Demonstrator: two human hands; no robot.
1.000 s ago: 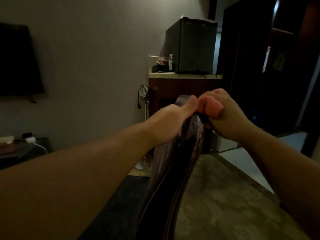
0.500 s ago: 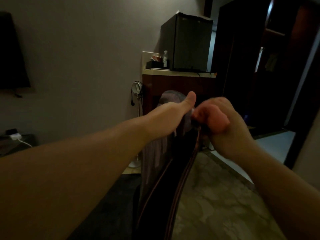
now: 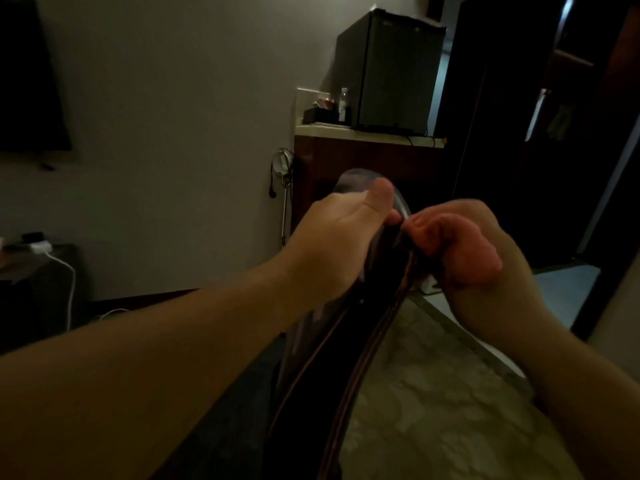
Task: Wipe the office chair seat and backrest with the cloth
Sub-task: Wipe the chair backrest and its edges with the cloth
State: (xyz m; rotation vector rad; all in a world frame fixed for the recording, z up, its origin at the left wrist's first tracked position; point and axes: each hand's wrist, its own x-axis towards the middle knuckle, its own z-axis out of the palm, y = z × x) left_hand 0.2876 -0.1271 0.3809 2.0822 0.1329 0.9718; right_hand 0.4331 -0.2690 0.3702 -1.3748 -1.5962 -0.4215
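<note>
Since half a second back my view has swung a little left: the mini fridge [image 3: 389, 69] and the wooden cabinet [image 3: 367, 161] under it sit further right in frame, and the white charger cable [image 3: 67, 282] is back in sight at the left. Both hands have sunk lower in the frame but kept their hold.

My left hand [image 3: 341, 244] reaches forward with the arm nearly straight, thumb lying flat along the top edge of the chair backrest [image 3: 346, 358]; its fingers are hidden behind the backrest, so I cannot tell the grip there for sure. A greyish cloth [image 3: 360, 180] seems to show just above the thumb, draped at the backrest top, though it is too dim to be certain. My right hand [image 3: 464, 247] is curled into a tight grip, pinching the backrest's near top edge, knuckles just beside the left thumb.
</note>
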